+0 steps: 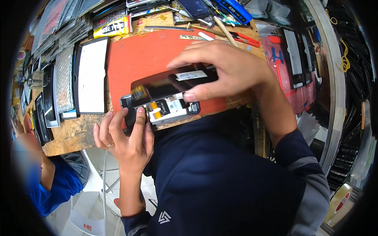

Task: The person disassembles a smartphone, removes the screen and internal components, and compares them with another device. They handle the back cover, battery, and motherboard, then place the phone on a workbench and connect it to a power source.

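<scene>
A black phone screen [157,84] with a white label near one end is tilted above an opened phone body [177,112]. My right hand [224,69] grips the screen's right end, thumb along the near edge and fingers over the far edge. Inside the phone body, a battery and an orange flex cable show; the screen covers the far part. At the body's left end my left hand [132,137] is closed, its index fingertip on the near edge and other fingers around a dark part there. Beneath lies a red-orange mat [126,55].
On the wooden bench [75,135], a white-lined tray [91,74] stands left of the mat. A yellow tube [113,26], tweezers, red-handled pliers [246,39] and other tools lie behind. A pink mat [281,78] carries phone parts at right. Another person's blue sleeve [63,181] is at lower left.
</scene>
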`<move>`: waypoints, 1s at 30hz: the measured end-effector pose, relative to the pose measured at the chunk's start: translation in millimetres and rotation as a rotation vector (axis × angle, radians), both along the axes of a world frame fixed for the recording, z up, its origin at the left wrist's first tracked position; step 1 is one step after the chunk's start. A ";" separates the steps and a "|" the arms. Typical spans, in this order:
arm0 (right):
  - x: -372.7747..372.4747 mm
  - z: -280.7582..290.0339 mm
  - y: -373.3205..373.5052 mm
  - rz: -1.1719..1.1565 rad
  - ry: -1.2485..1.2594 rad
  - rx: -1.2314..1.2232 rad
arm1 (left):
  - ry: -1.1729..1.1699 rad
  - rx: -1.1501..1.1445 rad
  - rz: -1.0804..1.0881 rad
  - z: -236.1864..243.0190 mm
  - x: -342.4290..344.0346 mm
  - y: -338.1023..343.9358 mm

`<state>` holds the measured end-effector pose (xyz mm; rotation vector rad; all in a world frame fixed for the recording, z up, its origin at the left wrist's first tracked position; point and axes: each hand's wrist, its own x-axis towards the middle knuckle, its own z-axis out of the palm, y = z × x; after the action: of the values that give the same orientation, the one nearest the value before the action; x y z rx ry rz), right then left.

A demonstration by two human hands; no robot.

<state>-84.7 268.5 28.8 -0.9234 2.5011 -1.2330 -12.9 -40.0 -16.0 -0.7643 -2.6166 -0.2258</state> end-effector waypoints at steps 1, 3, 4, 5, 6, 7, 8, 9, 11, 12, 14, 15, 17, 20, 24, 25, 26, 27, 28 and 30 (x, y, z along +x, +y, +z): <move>-5.4 5.6 -1.4 0.026 -0.072 0.043 | 0.007 0.002 -0.014 0.1 -1.8 1.0; -13.0 1.1 -3.7 0.049 -0.055 0.055 | -0.012 -0.002 -0.032 2.9 -5.9 2.2; -16.4 -0.8 -4.6 0.059 -0.046 0.062 | -0.021 -0.004 -0.041 4.2 -8.4 3.7; -20.7 -3.5 -7.8 0.073 -0.073 0.038 | -0.030 -0.007 -0.051 5.6 -10.0 4.0; -21.8 -5.2 -9.4 0.072 -0.029 0.045 | -0.039 -0.005 -0.052 6.0 -10.9 4.3; -22.5 -6.6 -10.7 0.071 0.015 0.053 | -0.047 -0.002 -0.052 6.4 -11.6 4.9; -23.2 -8.7 -12.8 0.073 0.059 0.058 | -0.057 -0.001 -0.049 6.9 -11.3 4.6; -23.3 -11.8 -13.9 0.065 0.075 0.050 | -0.059 -0.008 -0.049 6.8 -11.0 4.1; -22.7 -18.3 -14.2 0.052 0.111 0.036 | -0.060 -0.020 -0.046 6.2 -10.0 3.3; -22.2 -19.1 -14.2 0.046 0.110 0.021 | -0.058 -0.024 -0.046 6.6 -9.0 3.1; -21.7 -19.7 -13.2 0.047 0.110 -0.004 | -0.051 -0.028 -0.032 7.2 -5.9 3.9; -22.6 -23.6 -12.8 0.057 0.122 -0.022 | -0.056 -0.021 -0.030 7.6 -4.3 3.7; -19.4 -21.5 -11.0 0.047 0.124 -0.001 | -0.049 -0.015 -0.040 8.0 -4.1 4.5; -15.6 -13.5 -14.1 0.032 0.103 0.045 | -0.059 0.015 -0.002 5.5 0.9 7.2; -15.6 -13.5 -13.0 0.064 0.137 0.040 | -0.071 0.020 0.002 6.1 2.2 8.1; -15.9 -14.6 -13.1 0.071 0.141 0.036 | -0.073 0.020 0.005 6.2 3.2 8.5; -16.2 -14.2 -13.2 0.068 0.138 0.033 | -0.072 0.022 0.008 7.0 3.1 8.8; -16.2 -13.9 -13.2 0.064 0.134 0.030 | -0.071 0.024 0.010 7.1 3.4 9.2; -16.4 -13.7 -13.1 0.059 0.131 0.027 | -0.071 0.026 0.010 7.5 3.5 9.4; -17.0 -15.1 -12.6 0.060 0.130 0.010 | -0.083 0.030 0.009 8.0 3.0 9.5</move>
<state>-101.7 255.8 13.7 -1.1013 2.5545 -1.1762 -10.0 -30.5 -8.0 -0.7479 -2.6873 -0.2990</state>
